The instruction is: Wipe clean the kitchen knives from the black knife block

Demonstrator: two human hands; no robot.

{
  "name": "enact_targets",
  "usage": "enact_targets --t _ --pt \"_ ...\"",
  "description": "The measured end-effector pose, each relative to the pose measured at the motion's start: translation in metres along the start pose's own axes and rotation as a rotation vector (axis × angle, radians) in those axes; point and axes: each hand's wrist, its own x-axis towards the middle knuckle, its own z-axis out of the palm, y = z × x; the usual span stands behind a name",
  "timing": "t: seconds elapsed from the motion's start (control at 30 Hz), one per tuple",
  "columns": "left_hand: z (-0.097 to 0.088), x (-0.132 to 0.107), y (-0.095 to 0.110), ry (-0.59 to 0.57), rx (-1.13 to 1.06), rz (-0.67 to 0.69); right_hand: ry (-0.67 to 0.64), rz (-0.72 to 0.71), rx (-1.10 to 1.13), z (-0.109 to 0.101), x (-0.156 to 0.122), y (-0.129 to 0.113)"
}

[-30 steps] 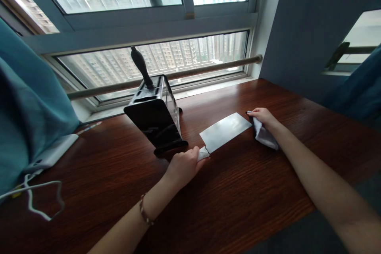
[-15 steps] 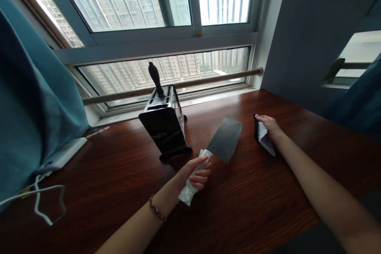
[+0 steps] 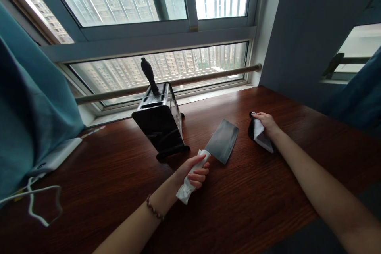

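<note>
My left hand (image 3: pixel 195 171) is closed round the white-wrapped handle of a cleaver (image 3: pixel 222 141), whose broad grey blade points up and away over the dark wooden table (image 3: pixel 238 206). My right hand (image 3: pixel 266 121) rests on the table to the right of the blade, its fingers closed on a black and white cloth (image 3: pixel 258 135). A black knife block (image 3: pixel 160 125) stands just behind and left of the cleaver, with one dark-handled knife (image 3: pixel 149 74) sticking up out of it.
A large window with a wooden rail (image 3: pixel 166 84) runs along the back edge of the table. A teal curtain (image 3: pixel 32 99) hangs at the left, above a white device (image 3: pixel 55 154) and its cable (image 3: pixel 32 202). A grey wall (image 3: pixel 309 27) closes the right side.
My left hand lifted the cleaver off the table and turned its blade from lying flat to pointing up and away. My right hand drew back slightly with the cloth.
</note>
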Motion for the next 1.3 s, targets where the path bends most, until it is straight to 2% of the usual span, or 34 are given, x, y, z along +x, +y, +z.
enact_targets --t 0.13,0.2,0.33,0.47,0.57,0.67,0.73,0.77,0.87,0.93,0.97,1.03,1.1,1.17,1.2,1.23,1.3 --pt "-0.002 0.0 0.006 0.048 0.165 -0.015 -0.009 -0.002 0.011 0.001 0.002 0.002" --pt "-0.004 0.001 0.007 0.134 0.29 0.014 -0.018 0.0 0.019 0.001 0.003 0.003" --pt "-0.006 0.0 0.005 0.384 0.545 0.121 -0.037 0.002 0.043 0.002 0.003 0.006" --pt "0.001 -0.005 0.003 0.442 0.651 0.151 -0.092 -0.006 0.052 0.003 -0.003 -0.001" --pt "0.006 -0.01 0.006 0.488 0.694 0.137 -0.213 -0.001 0.043 0.009 -0.017 -0.015" --pt "0.008 -0.013 0.009 0.546 0.741 0.116 -0.481 -0.024 -0.043 0.03 -0.05 -0.024" --pt "0.008 -0.014 0.009 0.548 0.767 0.112 -0.659 -0.138 -0.165 0.051 -0.081 -0.021" --pt "0.008 -0.014 0.009 0.536 0.782 0.114 -0.71 -0.24 -0.247 0.061 -0.097 -0.017" --pt "0.007 -0.014 0.007 0.487 0.849 0.118 -0.856 -0.634 -0.624 0.082 -0.134 -0.001" --pt "0.008 -0.015 0.006 0.471 0.891 0.124 -0.849 -0.788 -0.798 0.082 -0.135 0.007" --pt "0.009 -0.015 0.006 0.47 0.9 0.128 -0.811 -0.797 -0.856 0.078 -0.127 0.01" --pt "0.011 -0.015 0.006 0.469 0.89 0.129 -0.678 -0.726 -0.948 0.067 -0.103 0.014" --pt "0.012 -0.016 0.007 0.453 0.87 0.116 -0.451 -0.635 -1.064 0.06 -0.082 0.017" --pt "0.013 -0.017 0.007 0.429 0.852 0.101 -0.279 -0.564 -1.134 0.063 -0.079 0.02" --pt "0.014 -0.018 0.007 0.42 0.846 0.097 -0.266 -0.575 -1.135 0.068 -0.087 0.02" --pt "0.014 -0.019 0.007 0.416 0.842 0.096 -0.33 -0.625 -1.11 0.075 -0.098 0.02" --pt "0.013 -0.02 0.007 0.418 0.834 0.101 -0.621 -0.776 -0.959 0.088 -0.123 0.018"
